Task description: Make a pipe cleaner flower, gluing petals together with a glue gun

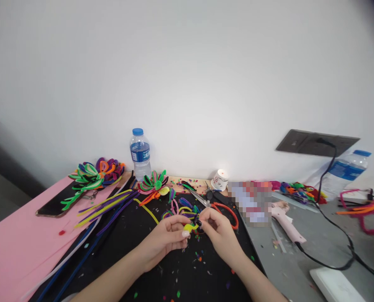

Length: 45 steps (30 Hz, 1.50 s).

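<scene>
My left hand (171, 235) is closed, pinching a short bent yellow pipe cleaner (188, 227) between thumb and fingers. Against its other end my right hand (216, 228) is closed too, thumb and forefinger together; a small dark spot shows at those fingertips, and I cannot make out what it is. Just beyond my hands lies a cluster of looped purple, pink and green pipe cleaners (184, 208), partly hidden by them. Scissors with orange handles (232, 214) rest behind my right hand, their blades pointing away to the left.
A black mat (187, 281) with coloured scraps lies beneath. Left are pipe-cleaner flowers (155, 182), loose stems (111, 205), a phone (55, 203) and a water bottle (139, 155). Right are a paper cup (220, 180), a pink glue gun (287, 224) and its black cord (330, 224).
</scene>
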Available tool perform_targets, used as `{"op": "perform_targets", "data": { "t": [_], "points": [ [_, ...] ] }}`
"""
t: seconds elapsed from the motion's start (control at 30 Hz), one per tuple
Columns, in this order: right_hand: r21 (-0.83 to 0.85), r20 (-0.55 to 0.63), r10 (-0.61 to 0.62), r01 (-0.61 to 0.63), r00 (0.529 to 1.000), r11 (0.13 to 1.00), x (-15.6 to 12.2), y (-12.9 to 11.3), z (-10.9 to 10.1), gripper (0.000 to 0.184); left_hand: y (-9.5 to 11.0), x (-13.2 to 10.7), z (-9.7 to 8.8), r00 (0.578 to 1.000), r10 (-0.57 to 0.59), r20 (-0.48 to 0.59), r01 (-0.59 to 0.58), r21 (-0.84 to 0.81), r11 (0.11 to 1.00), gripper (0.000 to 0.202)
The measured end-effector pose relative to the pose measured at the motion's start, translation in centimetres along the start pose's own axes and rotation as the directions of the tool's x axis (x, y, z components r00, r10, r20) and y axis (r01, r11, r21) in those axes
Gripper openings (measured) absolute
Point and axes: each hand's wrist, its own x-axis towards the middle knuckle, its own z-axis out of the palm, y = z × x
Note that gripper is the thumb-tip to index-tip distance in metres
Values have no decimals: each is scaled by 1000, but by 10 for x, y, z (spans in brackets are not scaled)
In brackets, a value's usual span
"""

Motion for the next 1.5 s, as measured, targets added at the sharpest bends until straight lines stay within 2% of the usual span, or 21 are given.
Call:
{"op": "perform_targets", "data": {
  "t": [0.27, 0.57, 0.83, 1.13, 1.5],
  "points": [
    [78, 114, 22, -31, 993, 996, 2, -1, -6, 12, 10, -2, -5, 995, -87, 55, 82, 90, 993, 17],
    [79, 158, 30, -43, 987, 996, 0, -3, -5, 12, 11, -2, -5, 990, -120, 78, 106, 165, 981, 19],
    [47, 156, 21, -29, 988, 998, 0, -2, -3, 12, 9, -2, -3, 987, -138, 82, 120, 187, 975, 19],
    [14, 103, -10, 9, 995, 1000, 0, 2, -2, 13, 5, -1, -5, 997, -67, 38, 62, 127, 990, 14],
    [-75, 37, -40, 43, 999, 996, 1, 1, -3, 11, 5, 1, -6, 999, 3, -42, 2, 119, 993, 19]
  ]
}}
